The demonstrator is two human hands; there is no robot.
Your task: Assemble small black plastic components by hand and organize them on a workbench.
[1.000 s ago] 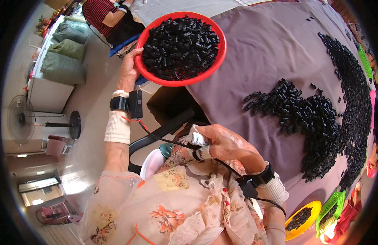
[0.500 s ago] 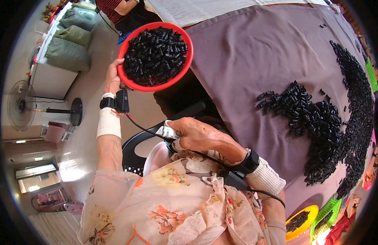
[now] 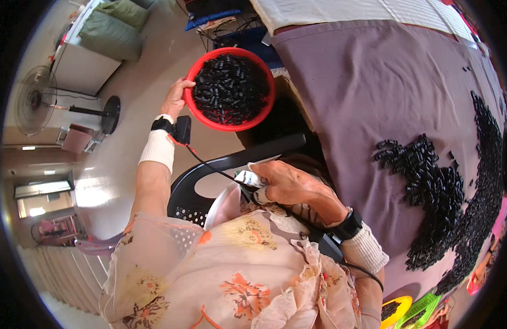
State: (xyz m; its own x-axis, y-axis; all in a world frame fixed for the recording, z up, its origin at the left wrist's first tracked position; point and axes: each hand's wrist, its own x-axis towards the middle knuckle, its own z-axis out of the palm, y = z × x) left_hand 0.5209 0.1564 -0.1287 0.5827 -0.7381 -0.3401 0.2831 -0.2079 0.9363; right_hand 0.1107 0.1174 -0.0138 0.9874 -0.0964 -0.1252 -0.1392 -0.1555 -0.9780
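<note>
My left hand [image 3: 177,98] grips the left rim of a round red plastic basin [image 3: 192,112], thumb over the edge. The basin is held out over the floor, left of the table, and many small black plastic pieces [image 3: 228,88] fill much of it. Close to my body, my right hand [image 3: 297,189] is curled with its fingers closed round a crumpled white packet or wad with blue marks [image 3: 247,179]; its exact kind is unclear. Black devices on both wrists are joined to a black cable [image 3: 209,164].
To the right, a table with a mauve cloth [image 3: 341,109] bears large heaps of black pieces [image 3: 429,186]. A yellow basin [image 3: 398,313] and a green basket [image 3: 423,308] stand lower right. A black perforated chair [image 3: 182,189] is beside me; a fan [image 3: 37,101] and stuffed sacks [image 3: 108,35] are left.
The whole view has shifted, with the table and room sliding across. The red basin sits further right and slightly lower in the picture, still in my left hand. My right hand keeps its closed hold.
</note>
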